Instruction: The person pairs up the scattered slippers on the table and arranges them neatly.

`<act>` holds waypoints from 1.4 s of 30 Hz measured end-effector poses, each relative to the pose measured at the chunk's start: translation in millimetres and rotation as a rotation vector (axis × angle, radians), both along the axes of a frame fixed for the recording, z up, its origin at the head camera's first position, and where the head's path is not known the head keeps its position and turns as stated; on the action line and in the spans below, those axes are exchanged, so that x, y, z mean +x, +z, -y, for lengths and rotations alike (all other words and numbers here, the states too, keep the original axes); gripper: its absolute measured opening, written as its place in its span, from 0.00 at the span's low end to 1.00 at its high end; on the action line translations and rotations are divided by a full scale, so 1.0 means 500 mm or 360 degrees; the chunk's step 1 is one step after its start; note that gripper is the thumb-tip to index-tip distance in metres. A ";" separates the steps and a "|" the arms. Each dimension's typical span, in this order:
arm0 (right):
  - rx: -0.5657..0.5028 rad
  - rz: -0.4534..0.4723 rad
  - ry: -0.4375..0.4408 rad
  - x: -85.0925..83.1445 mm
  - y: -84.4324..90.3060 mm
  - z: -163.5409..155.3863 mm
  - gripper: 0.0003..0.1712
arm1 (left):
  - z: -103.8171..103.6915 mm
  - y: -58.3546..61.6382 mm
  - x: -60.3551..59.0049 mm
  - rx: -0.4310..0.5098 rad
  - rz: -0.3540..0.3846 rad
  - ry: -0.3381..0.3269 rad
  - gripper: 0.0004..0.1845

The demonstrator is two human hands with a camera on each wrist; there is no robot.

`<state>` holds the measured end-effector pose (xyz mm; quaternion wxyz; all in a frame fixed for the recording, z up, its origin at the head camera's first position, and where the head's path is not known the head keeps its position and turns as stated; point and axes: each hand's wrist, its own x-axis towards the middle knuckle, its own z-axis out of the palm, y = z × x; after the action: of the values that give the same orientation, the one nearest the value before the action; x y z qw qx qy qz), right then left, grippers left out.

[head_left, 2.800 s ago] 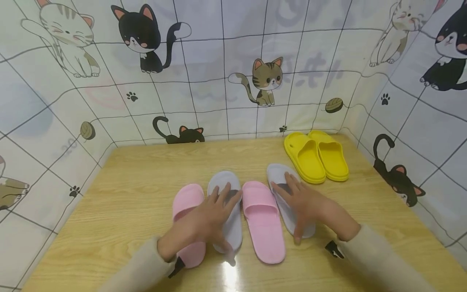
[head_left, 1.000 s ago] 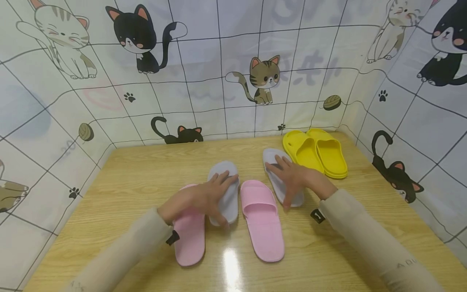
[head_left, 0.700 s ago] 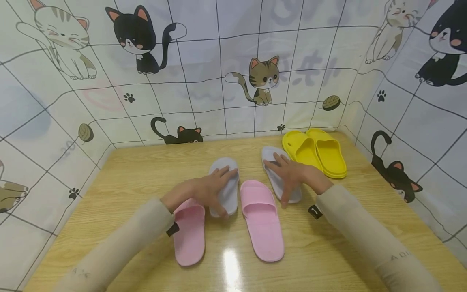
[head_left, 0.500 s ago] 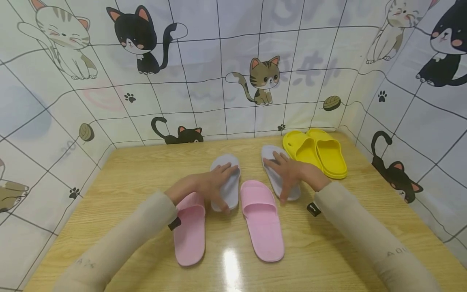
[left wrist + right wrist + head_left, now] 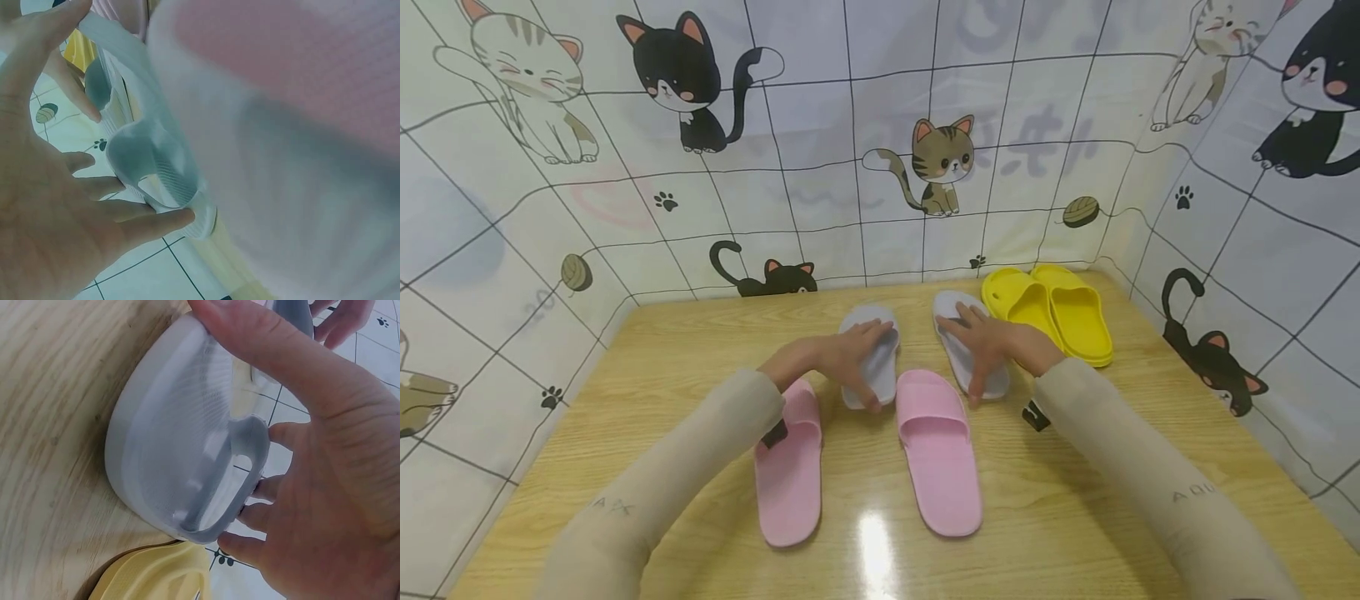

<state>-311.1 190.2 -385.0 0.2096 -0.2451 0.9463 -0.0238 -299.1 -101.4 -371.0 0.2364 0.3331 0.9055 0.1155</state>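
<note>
Two grey slippers lie side by side toward the back of the wooden table (image 5: 647,375). My left hand (image 5: 838,357) rests flat on the left grey slipper (image 5: 871,323), fingers over its strap and thumb along its side. The left wrist view shows that hand (image 5: 56,206) spread over the grey slipper (image 5: 156,169). My right hand (image 5: 992,346) presses on the right grey slipper (image 5: 951,312) in the same way. In the right wrist view its fingers (image 5: 262,487) lie on the strap of that slipper (image 5: 181,444).
Two pink slippers (image 5: 790,475) (image 5: 938,454) lie nearer to me, toes pointing away. A yellow pair (image 5: 1052,312) stands at the back right, close beside the right grey slipper. Cat-print sheets (image 5: 850,167) wall in the table at the back and both sides.
Both hands have slid the grey slippers away from me toward the back wall. The grey slippers were level with the pink ones and now lie ahead of them. The pink and yellow slippers stayed put.
</note>
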 end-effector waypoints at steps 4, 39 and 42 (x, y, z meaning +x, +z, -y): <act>-0.0007 -0.0004 -0.0008 -0.009 -0.001 0.003 0.88 | -0.004 -0.003 -0.019 -0.0001 -0.0005 -0.0019 0.75; -0.0035 -0.0037 -0.0050 -0.053 0.000 0.011 0.86 | -0.063 -0.004 -0.110 0.0111 0.0057 0.0126 0.72; -0.0030 -0.0026 -0.0075 -0.056 0.000 0.013 0.86 | -0.068 -0.004 -0.112 0.0100 0.0046 0.0131 0.72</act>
<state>-339.1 183.6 -385.0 0.1989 -0.2248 0.9532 -0.0358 -355.3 -67.3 -373.0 0.2339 0.3011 0.9108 0.1582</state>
